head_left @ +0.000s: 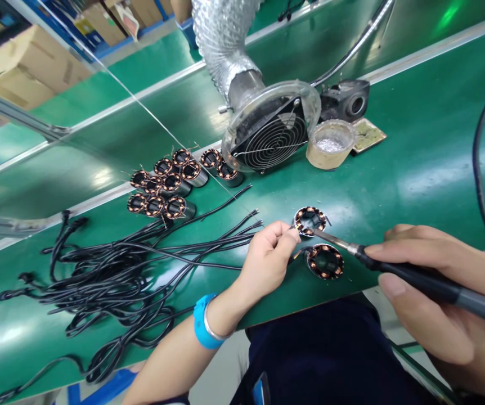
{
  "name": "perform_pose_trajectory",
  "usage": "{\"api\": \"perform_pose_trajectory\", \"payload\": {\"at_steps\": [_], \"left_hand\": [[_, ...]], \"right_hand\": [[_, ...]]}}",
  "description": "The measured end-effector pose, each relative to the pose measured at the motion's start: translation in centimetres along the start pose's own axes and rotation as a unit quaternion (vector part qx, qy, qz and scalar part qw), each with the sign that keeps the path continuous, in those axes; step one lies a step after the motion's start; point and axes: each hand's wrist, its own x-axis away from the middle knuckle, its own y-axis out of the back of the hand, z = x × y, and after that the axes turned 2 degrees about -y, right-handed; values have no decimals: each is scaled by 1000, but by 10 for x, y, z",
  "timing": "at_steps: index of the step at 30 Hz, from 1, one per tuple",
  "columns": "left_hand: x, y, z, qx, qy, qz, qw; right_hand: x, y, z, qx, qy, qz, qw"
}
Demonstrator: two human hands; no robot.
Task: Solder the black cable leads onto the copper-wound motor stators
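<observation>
Tub [324, 158] beside the fan [272, 140] holds silvery material [330, 145]; right hand [456, 267] grips a soldering iron [420, 280], tip at 1 copper-wound ring [321, 223] on the bench [386, 191]; left hand [268, 259] pinches a wire [297, 226].

"What's around the left wrist?"

"A bright blue band [202, 323], with a silvery strip [211, 328] curving along the side nearer the hand."

"And the clothes?"

"A dark navy garment [322, 354] covers the torso. Low on its front sits a small blue patch [260, 392] with a dark edge, too cut off to make out."

"Gloves?"

"Left hand [270, 256] and right hand [440, 292] are both bare, and so is the left forearm."
</observation>
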Motion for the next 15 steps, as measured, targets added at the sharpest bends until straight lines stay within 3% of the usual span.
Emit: {"api": "perform_pose_trajectory", "payload": {"at_steps": [10,15], "left_hand": [[1,0,-1,-1,0,2,1000],[0,1,-1,-2,6,-2,1000]], "right_hand": [[-3,-6,-5,-22,6,-2,1000],[-5,-12,-14,-75,63,-32,995]]}}
